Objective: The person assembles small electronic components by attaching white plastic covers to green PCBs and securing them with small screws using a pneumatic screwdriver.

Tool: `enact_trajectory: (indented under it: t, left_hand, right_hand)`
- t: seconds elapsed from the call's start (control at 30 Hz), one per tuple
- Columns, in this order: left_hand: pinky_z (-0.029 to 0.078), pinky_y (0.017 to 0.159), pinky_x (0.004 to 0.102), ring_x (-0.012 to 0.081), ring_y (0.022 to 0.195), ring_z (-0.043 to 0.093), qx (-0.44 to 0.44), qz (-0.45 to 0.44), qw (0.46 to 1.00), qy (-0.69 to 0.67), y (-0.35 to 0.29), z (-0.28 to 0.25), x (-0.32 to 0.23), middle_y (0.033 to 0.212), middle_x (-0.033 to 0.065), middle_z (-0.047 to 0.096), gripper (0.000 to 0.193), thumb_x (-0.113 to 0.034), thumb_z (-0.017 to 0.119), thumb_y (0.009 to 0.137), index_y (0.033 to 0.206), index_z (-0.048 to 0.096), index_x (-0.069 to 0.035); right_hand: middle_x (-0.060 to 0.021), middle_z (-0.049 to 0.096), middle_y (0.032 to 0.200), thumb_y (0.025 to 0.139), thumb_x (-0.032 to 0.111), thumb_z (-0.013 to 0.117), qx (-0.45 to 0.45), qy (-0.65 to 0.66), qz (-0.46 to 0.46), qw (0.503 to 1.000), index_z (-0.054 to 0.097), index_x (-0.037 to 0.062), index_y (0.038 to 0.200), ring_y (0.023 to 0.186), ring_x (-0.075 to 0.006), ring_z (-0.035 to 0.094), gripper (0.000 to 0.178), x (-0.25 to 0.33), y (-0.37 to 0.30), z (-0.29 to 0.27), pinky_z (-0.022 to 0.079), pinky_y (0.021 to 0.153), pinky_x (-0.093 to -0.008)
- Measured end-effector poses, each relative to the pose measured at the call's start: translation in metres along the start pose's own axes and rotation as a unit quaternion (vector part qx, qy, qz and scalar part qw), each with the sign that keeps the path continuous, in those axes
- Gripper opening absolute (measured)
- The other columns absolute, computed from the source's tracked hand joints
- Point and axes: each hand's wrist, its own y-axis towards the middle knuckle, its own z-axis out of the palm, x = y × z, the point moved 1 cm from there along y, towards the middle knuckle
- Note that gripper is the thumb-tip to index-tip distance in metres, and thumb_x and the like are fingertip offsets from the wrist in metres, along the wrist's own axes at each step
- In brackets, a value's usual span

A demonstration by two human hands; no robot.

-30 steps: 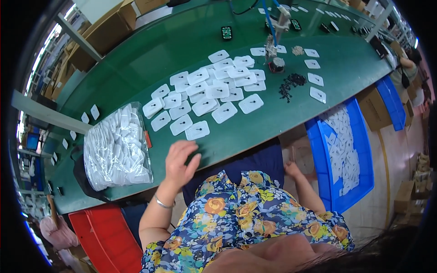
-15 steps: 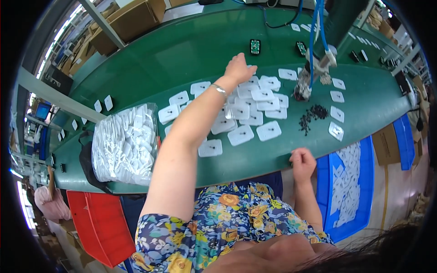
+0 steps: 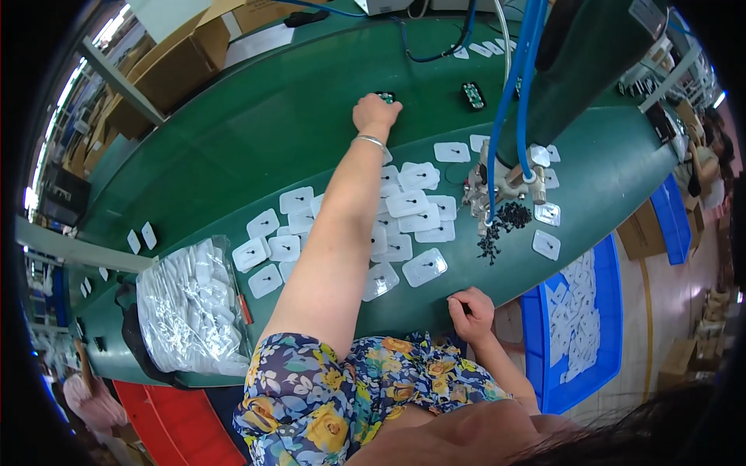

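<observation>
My left arm reaches far across the green table, and my left hand [image 3: 375,114] closes over a small black case with a green circuit board [image 3: 385,97]. Most of the case is hidden under the fingers. Below that arm lie several white rounded plates [image 3: 408,203], partly stacked, each with a small black piece at its middle. At the near edge of the table, my right hand [image 3: 472,313] is curled with thumb and forefinger close together. What it holds, if anything, is too small to make out.
A metal tool with blue hoses [image 3: 517,185] hangs over a pile of small black parts [image 3: 505,225]. A clear bag of white plates [image 3: 190,311] lies left. Blue bin [image 3: 614,342] and red bin [image 3: 175,423] stand below the edge. Another black case [image 3: 472,95] lies on the far strip.
My left hand has moved from above the white plates to the black case beyond them and closed over it. My right hand stays curled near the table edge. The whole view has shifted.
</observation>
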Motion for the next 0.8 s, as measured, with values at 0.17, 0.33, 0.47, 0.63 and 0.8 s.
enact_trajectory:
  t: [0.17,0.33,0.47,0.63,0.8]
  left_hand:
    - [0.050,0.069,0.0354,0.0281,0.076,0.063,-0.038,0.092,0.957,-0.271,-0.005,-0.028,0.037,0.084,0.0211,0.063,0.054,-0.039,0.070,0.059,0.086,0.059,0.006]
    - [0.054,0.063,0.0266,0.0161,0.072,0.060,0.234,0.035,0.761,-0.604,-0.102,-0.113,0.057,0.081,0.0067,0.055,0.022,-0.013,0.064,0.079,0.088,0.050,0.001]
    - [0.051,0.057,0.0259,0.0168,0.069,0.058,0.227,-0.012,0.745,-0.627,-0.190,-0.159,0.119,0.086,0.0084,0.055,0.021,-0.010,0.061,0.081,0.095,0.048,-0.001]
    - [0.052,0.059,0.0276,0.0205,0.080,0.061,0.263,-0.098,0.650,-0.707,-0.290,-0.168,0.187,0.100,0.0159,0.059,0.031,-0.023,0.054,0.088,0.111,0.046,-0.003]
    - [0.049,0.079,0.0435,0.0327,0.095,0.057,0.244,-0.146,0.497,-0.820,-0.348,-0.165,0.222,0.113,0.0184,0.053,0.047,-0.040,0.027,0.095,0.127,0.038,-0.008]
  right_hand:
    - [-0.0089,0.055,0.060,0.070,0.001,0.064,0.006,-0.029,-0.001,1.000,0.058,0.0023,0.070,0.051,-0.0223,0.051,0.007,-0.005,-0.003,0.003,0.039,0.047,-0.0304]
    - [-0.0098,0.058,0.072,0.073,0.000,0.062,-0.012,0.009,0.060,0.998,0.059,0.0010,0.076,0.062,-0.0227,0.055,0.004,-0.004,0.006,0.003,0.043,0.056,-0.0295]
    - [-0.0088,0.060,0.085,0.074,0.003,0.063,0.013,-0.049,-0.028,0.998,0.061,0.0024,0.082,0.078,-0.0252,0.055,0.008,0.006,0.021,0.014,0.044,0.069,-0.0322]
    - [-0.0066,0.060,0.092,0.072,0.007,0.065,0.113,-0.080,-0.117,0.983,0.063,0.0051,0.088,0.091,-0.0270,0.053,0.016,0.034,0.010,0.047,0.044,0.077,-0.0343]
    - [-0.0060,0.057,0.106,0.071,0.014,0.066,0.210,-0.056,-0.163,0.962,0.061,0.0070,0.096,0.103,-0.0281,0.048,0.026,0.062,0.000,0.090,0.037,0.090,-0.0412]
